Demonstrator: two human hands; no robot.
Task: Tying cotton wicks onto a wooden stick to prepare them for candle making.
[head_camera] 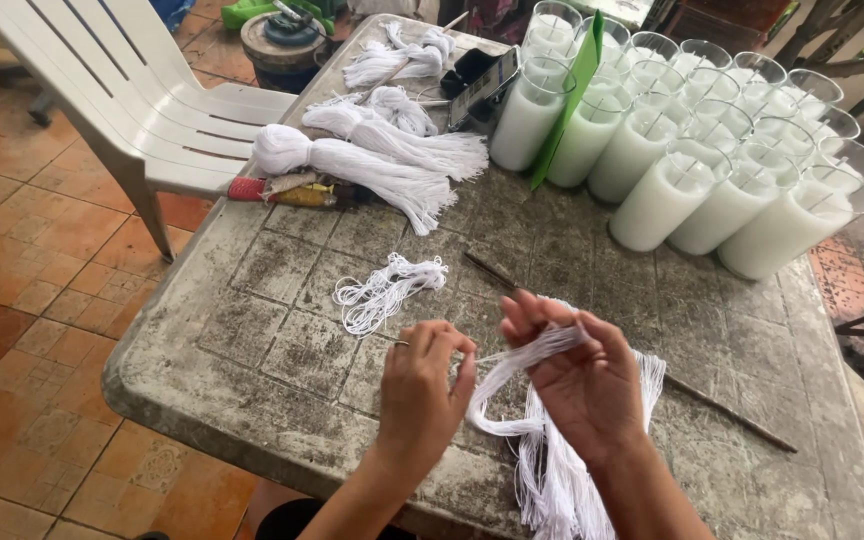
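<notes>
While both hands work close together near the front edge of the table point(252, 330), the thing to watch is the bundle of white strings point(552, 460) that runs between them and down toward the person. The right hand point(577, 375) is closed around the top of the bundle, with the strings bent over its fingers. From there the long way of the bundle goes down and a bit back, and the loose ends hang off the table edge near the person's body. A few strings loop out to the left from that grip. The left hand point(422, 385) is just beside it, and its fingertips are pinched together on a thin bit of those strings. So the hands are near each other but not touching, and the strings join them.

The right hand is the one that has most of the bundle. The left hand only has a little piece.

Farther up the table, a small loose pile of string point(382, 290) lies just past the left hand. A thin dark stick point(632, 360) lies slanted behind the right hand. Big white string bundles point(372, 160) lie well back, and many white candles in glass jars point(702, 170) stand at the far right. A white plastic chair point(142, 100) is by the table on the left.
</notes>
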